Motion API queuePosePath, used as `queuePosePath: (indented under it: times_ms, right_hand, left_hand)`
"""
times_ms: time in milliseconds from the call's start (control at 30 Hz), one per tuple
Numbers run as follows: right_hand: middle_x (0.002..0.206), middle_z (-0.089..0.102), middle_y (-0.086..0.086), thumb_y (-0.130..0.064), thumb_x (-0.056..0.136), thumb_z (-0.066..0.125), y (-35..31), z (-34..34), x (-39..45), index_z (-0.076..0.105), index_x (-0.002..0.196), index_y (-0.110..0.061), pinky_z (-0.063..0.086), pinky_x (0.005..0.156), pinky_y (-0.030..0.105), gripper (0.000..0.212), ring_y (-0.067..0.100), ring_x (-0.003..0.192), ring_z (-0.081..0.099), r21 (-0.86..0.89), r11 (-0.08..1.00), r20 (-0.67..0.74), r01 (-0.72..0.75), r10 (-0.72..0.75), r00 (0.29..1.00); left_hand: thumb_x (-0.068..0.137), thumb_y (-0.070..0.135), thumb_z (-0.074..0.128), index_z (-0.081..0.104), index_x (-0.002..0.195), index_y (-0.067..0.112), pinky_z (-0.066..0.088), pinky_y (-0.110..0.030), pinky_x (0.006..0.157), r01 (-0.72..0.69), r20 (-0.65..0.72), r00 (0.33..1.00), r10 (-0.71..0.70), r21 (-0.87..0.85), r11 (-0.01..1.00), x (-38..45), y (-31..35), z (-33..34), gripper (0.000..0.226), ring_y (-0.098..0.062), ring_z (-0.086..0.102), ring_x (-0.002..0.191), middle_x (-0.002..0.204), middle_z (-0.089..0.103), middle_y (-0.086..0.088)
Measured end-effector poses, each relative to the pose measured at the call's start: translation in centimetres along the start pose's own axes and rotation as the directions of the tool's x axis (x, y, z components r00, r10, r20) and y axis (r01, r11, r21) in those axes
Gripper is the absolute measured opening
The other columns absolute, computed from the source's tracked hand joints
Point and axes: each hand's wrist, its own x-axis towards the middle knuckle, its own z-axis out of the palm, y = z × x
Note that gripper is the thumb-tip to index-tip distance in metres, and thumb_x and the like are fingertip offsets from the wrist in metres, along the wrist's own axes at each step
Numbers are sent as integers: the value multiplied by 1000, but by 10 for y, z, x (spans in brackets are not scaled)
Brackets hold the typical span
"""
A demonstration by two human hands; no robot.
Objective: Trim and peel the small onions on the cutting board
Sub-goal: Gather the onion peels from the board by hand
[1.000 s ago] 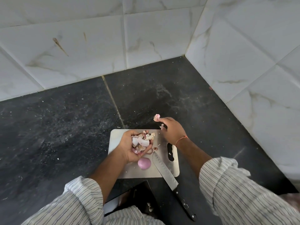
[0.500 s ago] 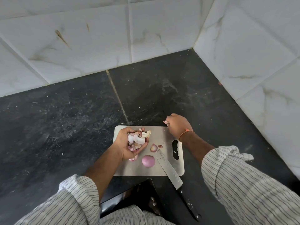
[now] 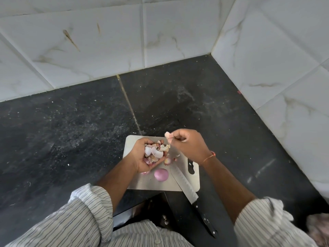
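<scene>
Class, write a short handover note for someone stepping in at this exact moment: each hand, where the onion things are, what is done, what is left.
Left hand: cupped, holding a pile of peels.
Right hand: pinching one peel scrap above the board's far edge.
Cutting board: one peeled onion near the front, a few scraps beside it; knife lies idle across the right corner.
Done: that onion is peeled.
Left: gather the remaining scraps and discard the peels.
</scene>
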Motion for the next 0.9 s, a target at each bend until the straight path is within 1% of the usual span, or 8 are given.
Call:
queuePosePath:
  times_ms: [100, 200, 367, 467, 567, 633, 767, 900]
  right_hand:
    - [95, 79, -12, -27, 95, 76, -22, 15, -18, 84, 104, -26, 57, 81, 23, 12, 6, 91, 72, -60, 990, 7, 130, -130, 992]
    - [97, 72, -5, -26, 100, 64, -29, 26, -26, 82, 106, -26, 52, 76, 35, 19, 17, 92, 63, -330, 893, 58, 306, -304, 951]
    - [115, 61, -8, -34, 102, 50, -37, 30, -32, 77, 111, -29, 52, 82, 43, 30, 20, 104, 52, -608, 744, 134, 278, -249, 959]
    - [114, 53, -14, -43, 95, 57, -47, 25, -36, 74, 103, -32, 48, 87, 43, 22, 16, 106, 48, -582, 773, 142, 253, -210, 967]
    - [114, 52, -17, -37, 86, 70, -51, 18, -35, 72, 113, -36, 47, 86, 39, 27, 13, 108, 49, -522, 819, 134, 238, -197, 971]
    - [113, 53, -19, -35, 80, 76, -50, 15, -34, 71, 116, -39, 52, 86, 38, 37, 11, 108, 53, -437, 870, 122, 230, -196, 973]
    - [112, 56, -18, -33, 71, 84, -51, 10, -33, 72, 116, -38, 56, 90, 37, 47, 11, 106, 61, -302, 932, 128, 200, -168, 977]
    - [115, 62, -17, -35, 78, 87, -52, -5, -39, 74, 122, -33, 49, 86, 13, 45, 0, 102, 63, -195, 967, 68, 166, -156, 985]
  left_hand:
    - [93, 28, 59, 77, 92, 2, 67, -39, 71, -28, 41, 999, 26, 55, 998, -3, -5, 12, 32, -29, 76, 80, 93, 75, -18]
    - [96, 31, 51, 76, 73, 5, 63, -31, 64, -45, 49, 998, 39, 136, 990, -8, -9, 22, 43, -25, 74, 67, 75, 73, -14]
    - [98, 33, 48, 63, 60, 11, 52, -25, 53, -36, 46, 999, 26, 214, 976, -13, -15, 31, 46, -19, 63, 51, 55, 59, -7]
    - [98, 25, 46, 57, 57, 13, 48, -23, 46, -41, 83, 996, 22, 225, 973, -14, -17, 33, 44, -18, 59, 46, 52, 55, -4]
    - [94, 27, 55, 68, 77, 10, 55, -30, 61, -90, 151, 987, 59, 211, 973, -15, -18, 34, 27, -22, 67, 68, 72, 67, -9]
    - [96, 29, 55, 73, 84, 9, 57, -33, 68, -102, 176, 982, 66, 205, 973, -15, -20, 33, 29, -24, 71, 77, 82, 72, -11]
    - [103, 30, 48, 77, 85, 7, 64, -33, 66, -88, 218, 975, 51, 168, 982, -17, -21, 32, 42, -26, 77, 76, 85, 76, -13]
    - [92, 28, 53, 73, 104, 5, 61, -37, 79, -87, 207, 977, 58, 132, 987, -18, -21, 28, 33, -29, 70, 87, 95, 72, -15]
